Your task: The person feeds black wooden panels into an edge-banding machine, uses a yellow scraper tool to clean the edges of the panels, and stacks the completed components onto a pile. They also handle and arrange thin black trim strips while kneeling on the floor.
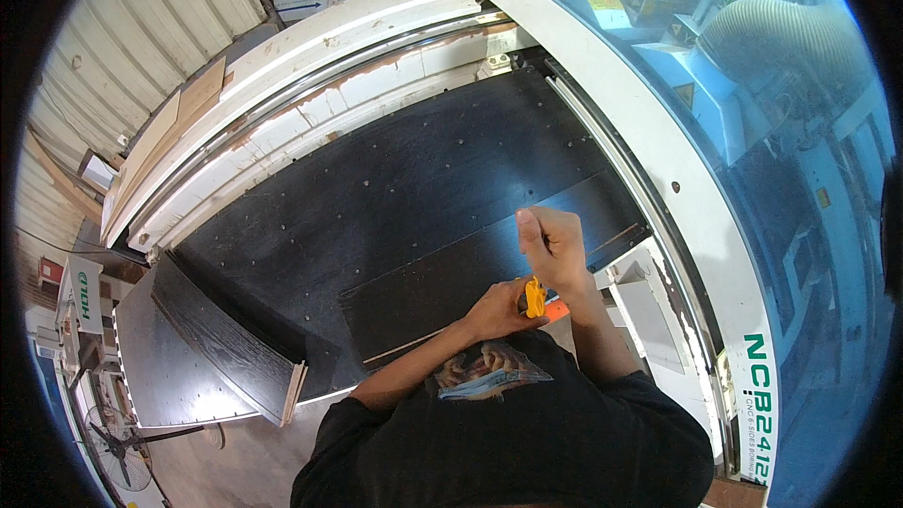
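While the left hand [496, 310] grips a yellow tool [535, 299] in front of the person's chest, the right hand [555, 246] sits just beyond it, fingers curled into a fist with the thumb out; whether anything is inside that fist cannot be told. An orange item [557, 310] shows just right of the left hand, though I can't tell if it belongs to the tool.

Beneath and ahead of both hands lies a long dark panel [423, 296], flat on the black machine bed [348, 169], reaching out to either side of them. Judging by its position, the panel is already laid down, and the job looks to be at a hand-tool or checking stage. No finished mark can be made out on its face, so how much is left on it stays unclear.

Well to the left of the left hand, dark boards [226, 334] with pale edges lie at a slant, perhaps also waiting or already done. Farther off, beyond the right hand and to its right, stands the machine's white frame [658, 132] with a translucent blue cover [800, 226].
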Demonstrator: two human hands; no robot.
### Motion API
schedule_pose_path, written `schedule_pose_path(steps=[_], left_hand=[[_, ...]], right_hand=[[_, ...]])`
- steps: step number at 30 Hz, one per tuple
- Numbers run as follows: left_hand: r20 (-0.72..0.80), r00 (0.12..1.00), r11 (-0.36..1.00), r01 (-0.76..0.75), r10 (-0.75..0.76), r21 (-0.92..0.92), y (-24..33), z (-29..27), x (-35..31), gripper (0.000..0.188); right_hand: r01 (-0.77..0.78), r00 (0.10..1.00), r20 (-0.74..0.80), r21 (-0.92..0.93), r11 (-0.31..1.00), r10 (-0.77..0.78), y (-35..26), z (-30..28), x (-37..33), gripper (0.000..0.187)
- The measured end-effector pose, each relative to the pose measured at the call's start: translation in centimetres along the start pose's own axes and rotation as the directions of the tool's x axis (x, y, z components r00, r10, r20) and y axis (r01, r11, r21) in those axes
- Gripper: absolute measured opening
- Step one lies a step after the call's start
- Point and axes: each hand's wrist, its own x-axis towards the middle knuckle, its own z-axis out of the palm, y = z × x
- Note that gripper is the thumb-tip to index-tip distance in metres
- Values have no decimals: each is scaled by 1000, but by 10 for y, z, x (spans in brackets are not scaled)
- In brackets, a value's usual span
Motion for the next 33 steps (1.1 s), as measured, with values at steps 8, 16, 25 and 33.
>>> schedule_pose_path(steps=[8, 16, 25, 33], left_hand=[[16, 1000, 1000, 11, -11, -1, 1, 0, 0, 57], [-8, 1000, 1000, -10, 10, 27, 0, 3, 0, 56], [3, 1000, 1000, -1, 1, 5, -1, 1, 1, 53], [0, 999, 999, -42, 42, 14, -4, 1, 2, 50]], right_hand=[[-8, 999, 35, -27, 1000, 9, -3, 0, -3, 53], [14, 997, -80, -1, 1000, -14, -2, 0, -5, 49], [135, 988, -73, -6, 991, -136, -1, 2, -1, 47], [160, 985, -65, 1, 987, -160, -2, 3, 2, 47]])
